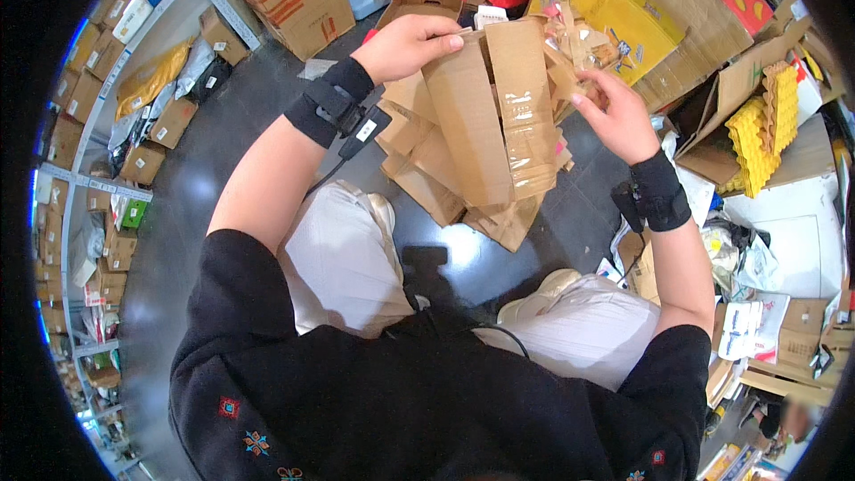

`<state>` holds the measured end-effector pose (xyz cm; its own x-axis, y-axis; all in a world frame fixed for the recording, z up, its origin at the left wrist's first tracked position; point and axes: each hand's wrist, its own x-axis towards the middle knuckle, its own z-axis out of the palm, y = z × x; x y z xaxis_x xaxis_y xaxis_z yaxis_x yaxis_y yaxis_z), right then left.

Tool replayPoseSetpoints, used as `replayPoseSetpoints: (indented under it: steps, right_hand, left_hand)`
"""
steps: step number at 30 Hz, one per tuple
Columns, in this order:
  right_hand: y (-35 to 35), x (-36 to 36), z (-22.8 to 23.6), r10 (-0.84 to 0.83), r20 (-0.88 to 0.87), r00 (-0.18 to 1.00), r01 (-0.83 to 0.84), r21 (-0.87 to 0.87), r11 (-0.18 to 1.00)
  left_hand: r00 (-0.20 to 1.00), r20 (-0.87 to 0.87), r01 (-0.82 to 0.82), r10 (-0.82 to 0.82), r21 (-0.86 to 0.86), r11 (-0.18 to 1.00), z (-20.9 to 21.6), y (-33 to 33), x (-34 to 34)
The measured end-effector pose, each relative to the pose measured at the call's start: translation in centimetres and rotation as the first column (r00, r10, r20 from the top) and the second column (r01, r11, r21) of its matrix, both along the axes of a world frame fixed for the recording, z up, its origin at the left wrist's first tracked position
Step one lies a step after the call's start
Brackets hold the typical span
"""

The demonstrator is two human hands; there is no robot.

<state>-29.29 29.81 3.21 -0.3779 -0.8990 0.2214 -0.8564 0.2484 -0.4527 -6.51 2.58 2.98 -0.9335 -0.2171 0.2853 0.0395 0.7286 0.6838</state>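
Note:
A flattened cardboard box (pixel 472 116) stands tilted in front of me, its flaps hanging down and shiny clear tape running along its right panel. My left hand (pixel 411 46) is closed on its upper left edge, thumb on the near face. To the right of the box, my right hand (pixel 616 114) is pinched closed on what looks like a tan strip of packing tape (pixel 565 82). Several flattened cardboard pieces (pixel 417 160) lie in a pile beneath and behind the box.
Beyond my right hand, a yellow carton (pixel 598 0) stands by a heap of crumpled tape and scraps (pixel 588 43). A large brown box (pixel 289 0) stands far left. Shelves (pixel 107 183) of parcels line the left; yellow foam (pixel 761 129) and bags crowd the right.

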Motion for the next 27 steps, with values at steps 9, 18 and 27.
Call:
replayPoseSetpoints:
  steps: [9,18,27]
  right_hand:
    - [-0.1,-2.0,-3.9,-0.118,0.224,0.968,0.117,0.015,0.993]
    - [-0.3,-0.5,-3.1,-0.101,0.844,0.526,-0.082,0.169,0.982]
    - [-2.5,2.0,-1.5,0.083,0.936,0.343,0.067,-0.112,0.991]
  left_hand:
    - [0.962,0.024,-0.252,0.272,0.465,0.849,-0.4,-1.0,1.3]
    - [0.880,0.031,-0.298,0.474,0.813,0.500,0.6,-1.6,4.2]
    - [0.884,-0.066,-0.139,0.462,0.908,0.395,1.7,-1.1,7.2]
